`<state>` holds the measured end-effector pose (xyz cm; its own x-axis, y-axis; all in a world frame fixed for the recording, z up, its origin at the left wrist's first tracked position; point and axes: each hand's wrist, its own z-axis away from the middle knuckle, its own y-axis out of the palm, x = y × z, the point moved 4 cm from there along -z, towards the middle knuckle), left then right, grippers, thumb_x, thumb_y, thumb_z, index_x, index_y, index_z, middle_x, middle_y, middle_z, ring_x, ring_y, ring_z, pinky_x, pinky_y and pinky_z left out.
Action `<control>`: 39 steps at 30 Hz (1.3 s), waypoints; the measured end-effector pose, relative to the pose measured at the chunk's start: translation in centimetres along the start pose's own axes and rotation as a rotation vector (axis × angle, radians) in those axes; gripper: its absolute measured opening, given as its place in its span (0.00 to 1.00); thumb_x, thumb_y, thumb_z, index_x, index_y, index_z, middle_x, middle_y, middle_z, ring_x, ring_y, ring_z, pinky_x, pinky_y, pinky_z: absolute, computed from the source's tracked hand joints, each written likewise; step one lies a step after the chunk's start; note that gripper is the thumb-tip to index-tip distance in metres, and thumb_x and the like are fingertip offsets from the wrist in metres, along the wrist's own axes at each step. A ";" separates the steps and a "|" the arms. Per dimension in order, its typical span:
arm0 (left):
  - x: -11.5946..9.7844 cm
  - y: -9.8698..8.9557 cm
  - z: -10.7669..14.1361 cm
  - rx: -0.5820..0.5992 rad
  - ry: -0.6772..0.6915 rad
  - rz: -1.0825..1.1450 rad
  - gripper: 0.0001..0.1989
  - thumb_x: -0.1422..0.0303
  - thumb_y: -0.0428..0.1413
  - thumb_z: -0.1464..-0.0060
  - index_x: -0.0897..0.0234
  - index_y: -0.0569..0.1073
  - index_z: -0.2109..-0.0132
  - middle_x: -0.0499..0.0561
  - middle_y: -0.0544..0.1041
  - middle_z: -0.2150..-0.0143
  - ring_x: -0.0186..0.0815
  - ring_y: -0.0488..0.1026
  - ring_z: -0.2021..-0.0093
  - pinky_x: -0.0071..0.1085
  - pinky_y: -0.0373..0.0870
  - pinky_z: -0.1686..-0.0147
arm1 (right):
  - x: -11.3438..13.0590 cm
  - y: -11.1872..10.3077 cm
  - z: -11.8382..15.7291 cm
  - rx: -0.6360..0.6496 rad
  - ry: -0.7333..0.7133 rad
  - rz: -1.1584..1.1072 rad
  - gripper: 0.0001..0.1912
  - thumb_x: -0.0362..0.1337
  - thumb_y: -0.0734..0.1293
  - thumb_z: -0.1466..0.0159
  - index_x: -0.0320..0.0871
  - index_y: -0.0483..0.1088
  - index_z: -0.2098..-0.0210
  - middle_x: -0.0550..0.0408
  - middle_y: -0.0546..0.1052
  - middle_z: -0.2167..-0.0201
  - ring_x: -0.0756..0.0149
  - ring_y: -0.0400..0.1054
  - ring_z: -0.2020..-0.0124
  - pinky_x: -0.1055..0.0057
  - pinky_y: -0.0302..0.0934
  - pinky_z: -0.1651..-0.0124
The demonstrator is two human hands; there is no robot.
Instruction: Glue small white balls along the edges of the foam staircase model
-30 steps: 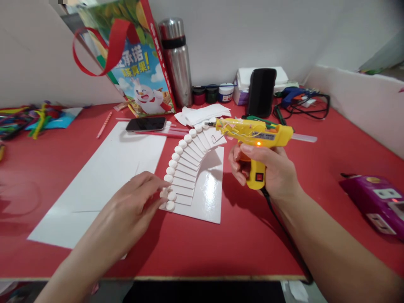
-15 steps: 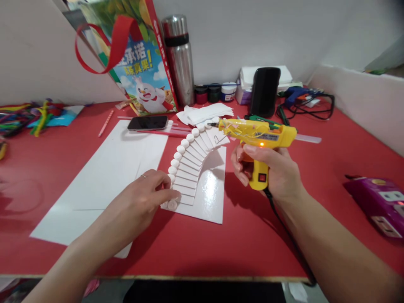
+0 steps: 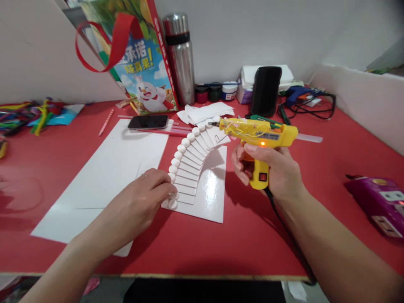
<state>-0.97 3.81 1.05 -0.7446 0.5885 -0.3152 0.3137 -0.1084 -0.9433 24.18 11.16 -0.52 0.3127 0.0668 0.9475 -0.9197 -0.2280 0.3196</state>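
Head cam, ctr of frame: R hand (image 3: 282,172) is wrapped round the handle of a yellow glue gun (image 3: 260,131), 1 orange light lit, nozzle pointing L near the top end of a curved row of white discs (image 3: 178,155) edging some fanned white strips (image 3: 189,171). L hand (image 3: 139,200), lower L of ctr, has its fingers bunched at the row's bottom end, can't tell if they're pinching 1 disc; strips sit partly over a white board (image 3: 210,206) on the red table (image 3: 246,248). Upper L of ctr, 1 phone (image 3: 148,122) lies flat at the top of a white sheet (image 3: 104,168), w/ a steel flask (image 3: 181,67) behind.
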 end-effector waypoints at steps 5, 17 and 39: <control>0.0 0.1 -0.1 -0.010 -0.001 0.005 0.19 0.83 0.45 0.39 0.62 0.77 0.53 0.58 0.76 0.54 0.42 0.72 0.54 0.40 0.73 0.55 | 0.1 0.0 0.1 -0.008 0.001 -0.012 0.09 0.39 0.71 0.41 0.40 0.73 0.74 0.55 0.73 0.79 0.70 0.66 0.86 0.75 0.55 0.85; 0.6 -1.1 1.3 -0.054 -0.223 0.130 0.09 0.72 0.51 0.32 0.60 0.73 0.49 0.54 0.73 0.50 0.39 0.72 0.52 0.34 0.70 0.54 | 0.2 0.1 0.1 -0.001 -0.010 0.001 0.10 0.39 0.70 0.40 0.40 0.73 0.74 0.55 0.73 0.80 0.70 0.66 0.87 0.74 0.54 0.84; -0.3 -0.2 0.1 -0.033 -0.106 0.036 0.06 0.70 0.52 0.32 0.63 0.73 0.52 0.55 0.73 0.54 0.41 0.71 0.53 0.39 0.69 0.55 | 0.1 0.1 0.1 -0.010 -0.008 -0.004 0.10 0.39 0.71 0.40 0.40 0.73 0.74 0.55 0.73 0.80 0.70 0.66 0.87 0.74 0.54 0.84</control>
<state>-0.88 3.57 1.29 -0.7899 0.4966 -0.3597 0.3591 -0.1008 -0.9278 24.18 11.01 -0.36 0.3187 0.0596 0.9460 -0.9206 -0.2181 0.3239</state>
